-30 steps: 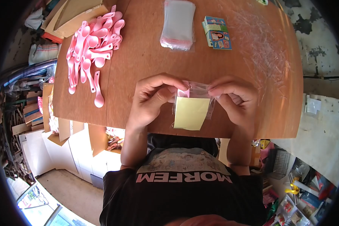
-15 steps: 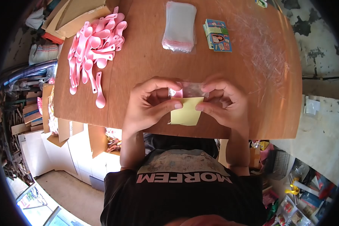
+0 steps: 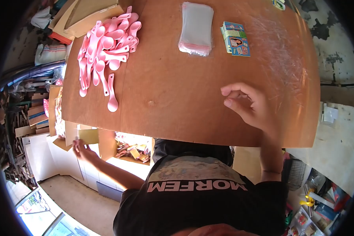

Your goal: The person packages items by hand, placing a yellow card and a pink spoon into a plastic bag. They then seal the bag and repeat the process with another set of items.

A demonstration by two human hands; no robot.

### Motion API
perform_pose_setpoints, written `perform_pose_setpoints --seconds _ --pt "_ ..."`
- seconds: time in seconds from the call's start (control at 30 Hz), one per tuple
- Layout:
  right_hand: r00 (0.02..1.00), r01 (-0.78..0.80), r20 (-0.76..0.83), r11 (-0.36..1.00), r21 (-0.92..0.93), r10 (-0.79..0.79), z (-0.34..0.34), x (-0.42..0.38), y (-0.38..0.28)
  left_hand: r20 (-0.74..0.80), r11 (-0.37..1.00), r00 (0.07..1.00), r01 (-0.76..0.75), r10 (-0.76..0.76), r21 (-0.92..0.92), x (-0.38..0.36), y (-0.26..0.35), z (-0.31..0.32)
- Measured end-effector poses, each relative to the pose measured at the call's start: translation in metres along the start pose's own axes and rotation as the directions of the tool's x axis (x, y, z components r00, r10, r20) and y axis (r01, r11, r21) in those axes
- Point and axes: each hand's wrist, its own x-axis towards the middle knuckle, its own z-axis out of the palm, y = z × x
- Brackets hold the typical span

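Note:
My left hand (image 3: pixel 83 151) is off the table's front left edge, its fingers closed on a package with a yellow card (image 3: pixel 89 136) in it. Over the front right part of the wooden table (image 3: pixel 165 114), my right hand (image 3: pixel 246 103) is raised with nothing in it, fingers curled and a gap between thumb and fingertips. Pink spoons (image 3: pixel 106 43) lie heaped at the back left, and a single pink spoon (image 3: pixel 112 94) lies in front of them. A stack of clear bags (image 3: pixel 196 29) and a pile of printed cards (image 3: pixel 238 41) rest farther back.
Below the table's front edge stands a cardboard box (image 3: pixel 107 144) holding several packages. Another open box (image 3: pixel 55 114) is at the left. Clear plastic scraps (image 3: pixel 281 59) cover the table's right side. Folded cardboard (image 3: pixel 92 17) sits at the back left corner.
My left hand has moved left and off the table with the yellow-card package. My right hand has let go of it and shifted slightly right. The view has shifted a little.

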Motion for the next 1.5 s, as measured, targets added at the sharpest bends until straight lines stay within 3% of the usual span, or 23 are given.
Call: perform_pose_setpoints --seconds 0.1,0.17,0.23,0.27,0.33,0.43,0.57,0.6,0.77,0.83,0.9,0.97,1.0,1.07,1.17,1.2,1.23,1.27,1.3,1.33,1.37,1.43,1.5 --pt "0.998 0.049 0.035 0.992 -0.118 -0.046 -0.002 0.029 0.007 0.035 0.95 0.983 0.163 -0.179 0.265 0.004 -0.098 -0.038" --pt "0.998 0.054 0.037 0.982 -0.179 -0.048 0.0 0.056 0.014 -0.033 0.664 0.986 0.133 -0.161 0.736 -0.011 -0.137 -0.036" --pt "0.987 0.097 -0.09 0.945 -0.312 -0.131 0.005 0.086 0.02 -0.028 0.575 0.99 0.103 -0.139 0.812 -0.022 -0.148 -0.034" --pt "0.986 0.1 -0.093 0.944 -0.316 -0.135 0.007 0.101 0.025 -0.024 0.593 0.996 0.073 -0.09 0.802 -0.016 -0.154 -0.035" --pt "0.943 0.122 -0.176 0.783 -0.611 -0.284 0.013 0.124 0.036 -0.043 0.694 0.996 0.085 -0.078 0.715 -0.031 -0.112 -0.006" --pt "0.965 -0.006 -0.179 0.664 -0.747 -0.192 0.019 0.14 0.043 -0.106 0.849 0.988 -0.036 0.108 0.528 -0.041 -0.046 0.042" --pt "0.971 -0.169 -0.237 0.666 -0.727 -0.012 0.021 0.15 0.041 -0.05 0.936 0.95 -0.292 0.307 0.197 -0.072 0.044 0.094" --pt "0.964 -0.136 -0.257 0.693 -0.708 -0.073 0.022 0.148 0.045 -0.052 0.936 0.949 -0.294 0.309 0.196 -0.087 0.065 0.105" --pt "0.928 -0.009 -0.27 0.71 -0.704 -0.255 0.026 0.123 0.033 0.277 0.916 0.873 -0.374 0.401 -0.144 -0.162 0.118 0.159" --pt "0.939 0.119 -0.17 0.743 -0.659 -0.3 0.036 0.099 0.011 0.597 0.88 0.661 -0.438 0.455 -0.186 -0.179 0.111 0.164" --pt "0.951 0.269 0.027 0.781 -0.563 -0.307 0.046 0.073 0.008 0.787 0.745 0.367 -0.646 0.495 -0.168 -0.21 0.132 0.182" --pt "0.956 0.291 0.171 0.841 -0.455 -0.238 0.054 0.047 -0.018 0.861 0.627 0.149 -0.746 0.485 -0.224 -0.231 0.136 0.196" --pt "0.956 0.29 0.171 0.839 -0.461 -0.237 0.055 0.038 -0.029 0.86 0.63 0.151 -0.743 0.488 -0.227 -0.236 0.135 0.2" --pt "0.942 0.314 0.231 0.886 -0.342 -0.244 0.051 0.027 -0.045 0.898 0.626 0.005 -0.718 0.44 -0.303 -0.244 0.132 0.207" --pt "0.964 0.188 0.236 0.945 -0.267 -0.125 0.025 0.03 -0.054 0.886 0.726 -0.03 -0.561 0.463 -0.398 -0.239 0.116 0.212" --pt "0.982 0.178 0.1 0.962 -0.207 -0.16 0.019 0.035 -0.033 0.889 0.778 0.043 -0.504 0.456 -0.375 -0.241 0.12 0.212" --pt "0.973 0.213 -0.001 0.894 -0.393 -0.232 0.003 0.045 -0.02 0.888 0.779 0.041 -0.5 0.459 -0.38 -0.243 0.119 0.211" --pt "0.96 0.174 -0.088 0.807 -0.565 -0.268 -0.014 0.053 -0.006 0.903 0.856 0.112 -0.386 0.414 -0.344 -0.242 0.117 0.209" --pt "0.943 0.157 -0.099 0.685 -0.711 -0.318 -0.031 0.06 0.009 0.916 0.914 0.176 -0.262 0.36 -0.308 -0.241 0.115 0.208" --pt "0.935 0.115 -0.095 0.547 -0.829 -0.341 -0.043 0.063 0.019 0.889 0.886 0.169 -0.279 0.426 -0.371 -0.238 0.114 0.21" --pt "0.934 0.118 -0.092 0.543 -0.831 -0.345 -0.053 0.065 0.028 0.886 0.884 0.172 -0.279 0.43 -0.375 -0.241 0.116 0.209" --pt "0.914 0.162 0.034 0.288 -0.944 -0.404 -0.066 0.067 0.04 0.939 0.961 0.328 0.212 0.101 -0.178 -0.246 0.121 0.205" --pt "0.924 0.151 0.013 0.335 -0.93 -0.382 -0.068 0.07 0.046 0.933 0.953 0.325 0.199 0.153 -0.226 -0.245 0.119 0.209"
